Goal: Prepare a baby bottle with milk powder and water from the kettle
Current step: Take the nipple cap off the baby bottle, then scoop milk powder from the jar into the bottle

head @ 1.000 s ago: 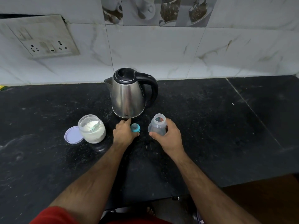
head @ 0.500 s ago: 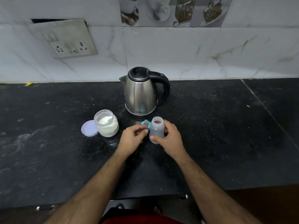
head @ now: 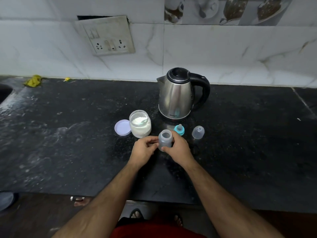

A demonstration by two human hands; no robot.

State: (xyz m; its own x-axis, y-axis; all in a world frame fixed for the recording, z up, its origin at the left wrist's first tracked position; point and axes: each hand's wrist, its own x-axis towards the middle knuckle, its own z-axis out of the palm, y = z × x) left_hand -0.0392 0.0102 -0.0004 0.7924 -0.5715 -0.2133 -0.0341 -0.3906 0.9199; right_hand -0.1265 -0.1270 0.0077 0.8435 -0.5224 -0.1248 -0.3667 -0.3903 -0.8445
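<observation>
The open bottle (head: 165, 139) stands upright at centre frame on a black stone counter (head: 68, 143) under a white tiled wall (head: 223, 52). The right hand (head: 178, 149) curls round it; the left hand (head: 144, 150) touches its side with bent fingers. Half a second ago the left hand pinched the teal teat (head: 179, 130), which now stands just behind, before the kettle (head: 177, 95).

We hold the open bottle (head: 165, 139) upright with our right hand (head: 178, 150). Our left hand (head: 143, 150) touches its side. The teat (head: 179, 129) and clear cap (head: 198, 132) sit apart on the black tabletop (head: 68, 143). The powder jar (head: 140, 123) is open, its lid (head: 122, 127) beside it. The kettle (head: 178, 94) stands behind.
</observation>
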